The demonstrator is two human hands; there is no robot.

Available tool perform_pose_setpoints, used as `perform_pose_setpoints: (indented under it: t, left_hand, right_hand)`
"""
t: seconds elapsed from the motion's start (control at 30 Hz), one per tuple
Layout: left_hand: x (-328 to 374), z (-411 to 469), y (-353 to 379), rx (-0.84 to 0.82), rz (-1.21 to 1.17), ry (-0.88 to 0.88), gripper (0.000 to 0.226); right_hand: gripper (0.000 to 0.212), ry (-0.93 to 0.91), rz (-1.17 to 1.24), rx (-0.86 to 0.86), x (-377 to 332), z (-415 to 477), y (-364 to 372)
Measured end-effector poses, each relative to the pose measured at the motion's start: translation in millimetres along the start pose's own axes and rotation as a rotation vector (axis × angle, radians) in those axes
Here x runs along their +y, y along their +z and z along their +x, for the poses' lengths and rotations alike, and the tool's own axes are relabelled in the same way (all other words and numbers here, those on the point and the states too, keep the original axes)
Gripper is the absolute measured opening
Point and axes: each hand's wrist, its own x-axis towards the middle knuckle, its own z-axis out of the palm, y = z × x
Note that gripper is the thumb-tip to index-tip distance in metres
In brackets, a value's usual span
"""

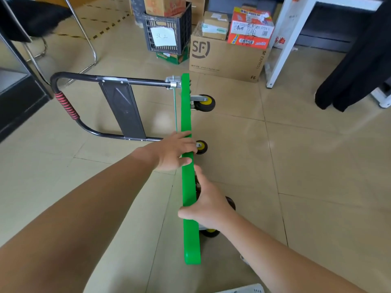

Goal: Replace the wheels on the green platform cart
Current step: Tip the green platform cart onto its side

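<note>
The green platform cart (pixel 186 115) stands on its side edge on the tiled floor, deck facing left, underside facing right. Its black handle (pixel 69 106) with a red wrapped grip sticks out to the left. Black wheels with yellow hubs show on the right side: one far (pixel 204 103), one at the middle (pixel 201 147), two near ones partly hidden behind my right hand. My left hand (pixel 175 152) grips the top edge of the deck at mid length. My right hand (pixel 208 205) holds the same edge closer to me, thumb on the left face, fingers over the right.
A cardboard SF box (pixel 228 60) with smaller boxes on top and a black crate (pixel 167 28) stand at the back. A white table leg (pixel 281 45) and a hanging black cloth (pixel 359 60) are at right. Chair legs (pixel 84 39) and dark furniture are at left.
</note>
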Motion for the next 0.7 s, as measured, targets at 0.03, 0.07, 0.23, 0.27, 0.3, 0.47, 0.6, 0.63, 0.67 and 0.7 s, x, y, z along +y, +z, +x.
perform_pose_setpoints:
  t: [0.03, 0.07, 0.23, 0.27, 0.3, 0.47, 0.6, 0.63, 0.67, 0.7]
  left_hand:
    - [-1.5, -8.5, -0.9, -0.007, -0.004, -0.017, 0.036]
    - [-3.1, -17.3, -1.6, -0.012, -0.010, -0.032, 0.036]
    - [-6.9, -69.2, -0.1, 0.001, -0.092, -0.085, 0.032]
    - [-6.9, -80.1, 0.3, 0.004, -0.105, -0.100, 0.032]
    - [-7.0, -90.4, 0.7, 0.006, -0.109, -0.114, 0.031]
    - [0.1, -130.7, 2.9, -0.052, -0.077, -0.225, 0.037]
    - [26.3, -167.6, 30.6, 0.122, -0.411, -0.398, 0.062]
    - [37.2, -175.4, 42.0, 0.167, -0.546, -0.438, 0.067]
    - [50.3, -180.9, 53.6, 0.204, -0.682, -0.469, 0.070]
    - [64.2, -183.3, 63.5, 0.239, -0.824, -0.487, 0.072]
  right_hand:
    - [0.111, 0.002, 0.001, -0.006, -0.9, -0.6, 5.7]
    - [0.113, 0.002, 0.004, -0.014, -1.9, -1.2, 11.8]
    - [0.112, -0.030, 0.078, -0.069, -7.9, -10.9, 45.7]
    - [0.112, -0.041, 0.091, -0.088, -11.0, -13.3, 52.8]
    - [0.111, -0.053, 0.109, -0.106, -14.1, -15.9, 60.4]
    - [0.111, -0.069, 0.123, -0.118, -25.7, -32.0, 93.8]
    - [0.104, -0.074, 0.187, -0.100, -22.5, -42.3, 93.1]
    - [0.098, -0.083, 0.199, -0.099, -20.2, -45.4, 90.0]
    - [0.089, -0.094, 0.198, -0.101, -18.3, -48.3, 87.1]
    - [0.077, -0.106, 0.186, -0.106, -17.2, -51.6, 84.8]
